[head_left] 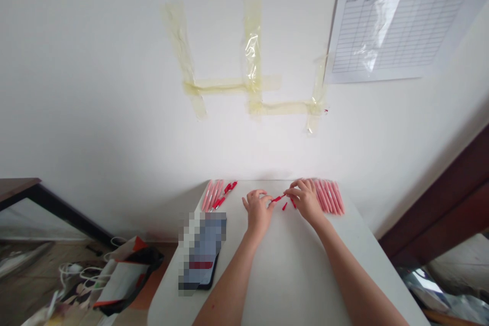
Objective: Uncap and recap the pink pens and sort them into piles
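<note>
A slim red pen part (278,198) spans the gap between my two hands above the white table. My left hand (259,210) pinches its left end between thumb and fingertip, the other fingers raised. At its right end, the fingertips of my right hand (305,198) close on it. Below it on the tabletop lies a small red cone-shaped piece (284,206). Another red piece (293,203) is partly covered by my right hand. Several pink pens (330,197) lie side by side just beyond that hand. Red pens (224,196) rest at the left, some with silvery tips.
More pink pens (212,195) lie at the table's (290,275) far left corner. A phone (204,254), partly pixelated, rests near the left edge. A white wall with yellowed tape (252,46) and a printed sheet (401,30) rises behind. Bags (124,280) stand on the floor at left.
</note>
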Demonstrator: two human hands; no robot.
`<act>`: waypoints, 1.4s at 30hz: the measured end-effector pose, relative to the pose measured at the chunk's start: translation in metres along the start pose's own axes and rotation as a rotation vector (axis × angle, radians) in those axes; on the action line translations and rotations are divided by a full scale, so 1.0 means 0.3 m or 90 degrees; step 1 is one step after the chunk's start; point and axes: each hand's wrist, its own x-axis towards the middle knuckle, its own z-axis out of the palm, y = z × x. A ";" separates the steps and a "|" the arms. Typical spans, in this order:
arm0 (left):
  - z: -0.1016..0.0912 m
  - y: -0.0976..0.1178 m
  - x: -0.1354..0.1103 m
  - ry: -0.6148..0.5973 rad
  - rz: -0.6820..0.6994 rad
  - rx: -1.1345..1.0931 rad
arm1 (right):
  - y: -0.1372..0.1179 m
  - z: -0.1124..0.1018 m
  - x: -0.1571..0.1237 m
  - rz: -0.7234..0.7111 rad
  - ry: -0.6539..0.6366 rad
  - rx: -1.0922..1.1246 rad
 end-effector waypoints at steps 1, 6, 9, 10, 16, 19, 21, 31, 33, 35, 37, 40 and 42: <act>0.000 0.000 0.001 0.003 -0.007 0.001 | 0.001 -0.001 0.000 0.001 0.002 0.000; 0.000 -0.009 0.004 0.017 -0.025 0.013 | 0.014 -0.009 -0.001 0.014 0.021 -0.001; -0.003 -0.012 0.004 0.023 -0.044 0.032 | 0.030 -0.017 -0.003 0.028 0.024 -0.001; -0.004 -0.013 0.004 0.025 -0.050 0.042 | 0.037 -0.021 -0.004 0.033 0.022 0.001; -0.007 -0.015 0.004 0.038 -0.073 0.105 | 0.072 -0.044 -0.013 0.020 -0.034 0.040; -0.008 -0.017 0.004 0.033 -0.076 0.125 | 0.079 -0.049 -0.015 0.013 -0.077 0.051; -0.006 -0.018 0.004 0.027 -0.077 0.135 | 0.081 -0.047 -0.017 0.018 -0.099 0.053; 0.004 -0.020 0.002 0.013 -0.078 0.137 | 0.070 -0.043 -0.021 0.022 -0.195 0.075; 0.000 -0.015 0.003 0.014 -0.075 0.128 | 0.065 -0.046 -0.021 0.011 -0.201 0.075; -0.003 -0.007 0.003 0.007 -0.065 0.116 | 0.059 -0.048 -0.020 -0.001 -0.202 0.076; -0.003 0.002 0.001 -0.012 -0.044 0.100 | 0.054 -0.046 -0.019 -0.007 -0.203 0.078; 0.011 0.014 -0.009 -0.048 0.001 0.073 | 0.048 -0.038 -0.019 -0.011 -0.210 0.083; 0.028 0.019 -0.019 -0.055 0.029 0.062 | 0.048 -0.030 -0.019 -0.008 -0.215 0.080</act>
